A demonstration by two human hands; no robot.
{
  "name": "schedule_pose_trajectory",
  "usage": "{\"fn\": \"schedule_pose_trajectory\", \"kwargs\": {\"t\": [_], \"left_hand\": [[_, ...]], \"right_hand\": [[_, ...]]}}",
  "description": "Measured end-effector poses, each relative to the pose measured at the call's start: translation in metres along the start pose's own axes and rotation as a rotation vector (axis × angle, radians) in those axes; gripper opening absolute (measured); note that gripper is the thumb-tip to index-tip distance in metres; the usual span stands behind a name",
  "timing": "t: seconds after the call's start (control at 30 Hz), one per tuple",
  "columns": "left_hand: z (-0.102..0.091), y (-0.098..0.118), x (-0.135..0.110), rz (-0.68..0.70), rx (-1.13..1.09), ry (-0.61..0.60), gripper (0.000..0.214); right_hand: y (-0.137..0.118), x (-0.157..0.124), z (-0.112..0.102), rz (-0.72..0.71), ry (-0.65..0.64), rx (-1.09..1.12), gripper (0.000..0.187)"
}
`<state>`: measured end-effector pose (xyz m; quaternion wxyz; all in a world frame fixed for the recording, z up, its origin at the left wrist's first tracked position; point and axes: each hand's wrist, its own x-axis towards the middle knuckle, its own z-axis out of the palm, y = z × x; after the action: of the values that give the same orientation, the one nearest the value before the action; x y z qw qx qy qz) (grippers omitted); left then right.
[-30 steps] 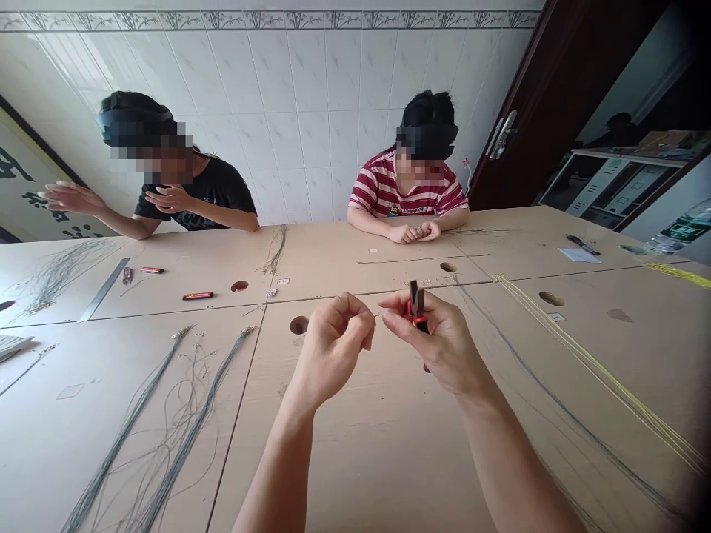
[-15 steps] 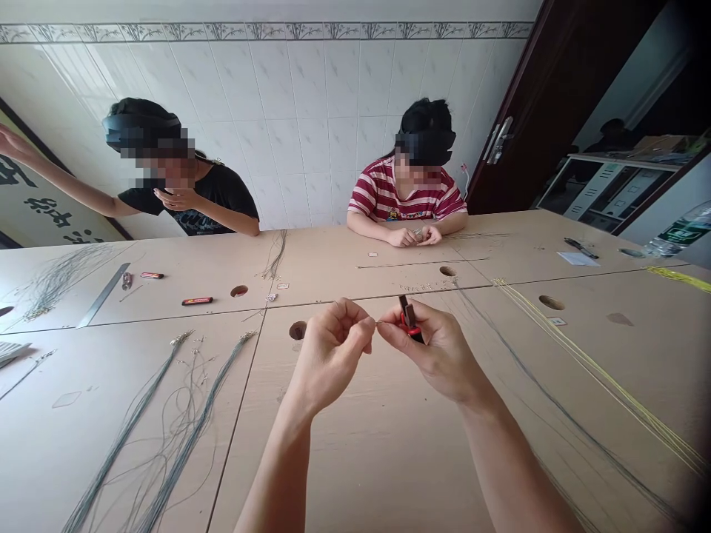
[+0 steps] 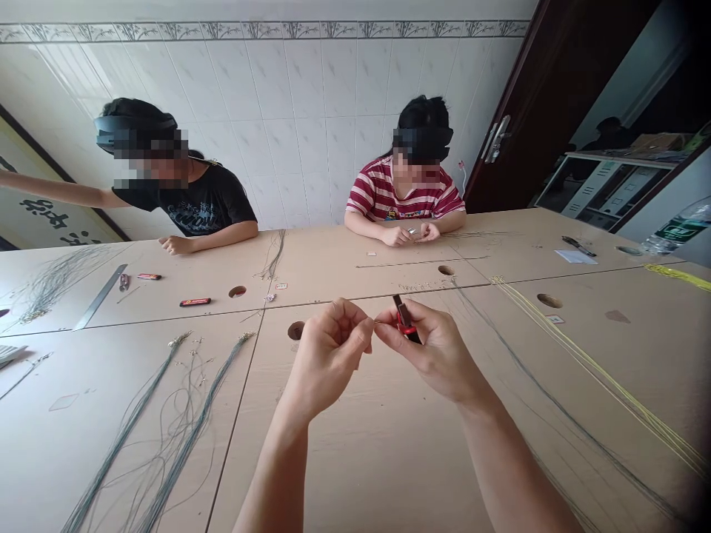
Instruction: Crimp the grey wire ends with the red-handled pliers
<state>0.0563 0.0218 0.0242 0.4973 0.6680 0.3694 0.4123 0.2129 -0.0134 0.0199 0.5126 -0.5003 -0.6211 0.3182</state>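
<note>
The pale wood-toned bench [image 3: 389, 459] spread out beneath two bare forearms. At its near left lay two long bundles of thin grey-green cord, one further left [image 3: 130, 422] and one nearer the middle [image 3: 203, 414], their far ends tipped with small metallic pieces, a looser tangle of cord between them. At the right, a thin strand of dark grey cord [image 3: 533, 377] and a sheaf of bright yellow cords [image 3: 600, 377] ran slantwise.

Between these, above the bench, the left hand [image 3: 333, 355] had its grip pinched at thumb and forefinger on a tiny thin piece [image 3: 374, 321], too small to identify, which also met the fingertips of the right hand [image 3: 433, 344]. The right hand's grip was clasped around small pliers with dark metal heads and red-and-black handles [image 3: 405, 320], heads pointing up and away.

Beyond the bench's lengthwise seam lay a red-and-black slim object [image 3: 195, 302], a flat grey metal strip [image 3: 101, 296] and a short tuft of grey cords [image 3: 274, 252]. At the far edge sat a person in a black T-shirt [image 3: 205, 203], one arm stretched out leftward, and another in a red-and-white striped shirt [image 3: 375, 192], hands together. Behind them rose a white tiled wall [image 3: 305, 133].
</note>
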Motion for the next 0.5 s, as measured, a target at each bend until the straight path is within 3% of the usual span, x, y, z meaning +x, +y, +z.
{"fn": "schedule_pose_trajectory", "kwargs": {"t": [0.5], "left_hand": [[0.0007, 0.0009, 0.0004, 0.008, -0.031, -0.031, 0.016]], "right_hand": [[-0.0001, 0.0013, -0.0014, 0.025, -0.023, 0.053, 0.017]]}}
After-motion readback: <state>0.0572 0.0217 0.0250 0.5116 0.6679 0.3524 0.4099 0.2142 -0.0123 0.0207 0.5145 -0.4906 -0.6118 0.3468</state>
